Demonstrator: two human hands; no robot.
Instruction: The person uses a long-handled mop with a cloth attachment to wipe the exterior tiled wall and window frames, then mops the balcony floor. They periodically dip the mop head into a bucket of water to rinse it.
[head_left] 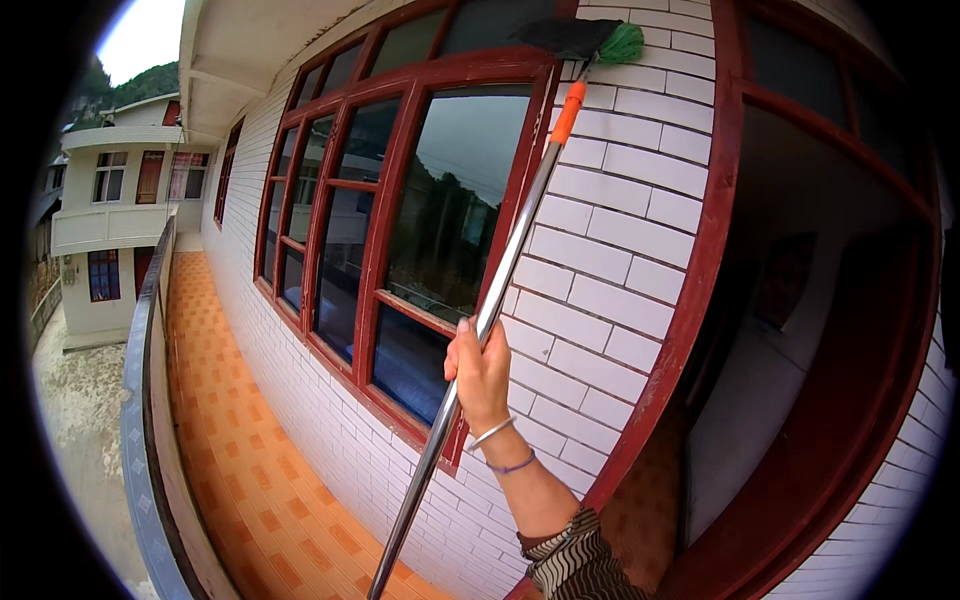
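My right hand (482,372) is wrapped round the silver metal pole of a long-handled broom (515,240). An orange collar (568,112) joins the pole to the head, where green bristles (622,44) stick out beside a dark, cloth-like piece (566,38). Slanting up and to the right, the broom has its head near the top corner of a red-framed window (460,200). I cannot tell whether the head touches the frame or the wall. The pole's lower end runs out of the bottom edge. Nowhere in the picture does my left hand show.
White brick-like tiles (620,260) cover the wall between the window and an open doorway with a red frame (690,330). An orange tiled walkway (235,420) runs along the wall, bounded at left by a railing (150,400). Beyond stands a pale building (105,215).
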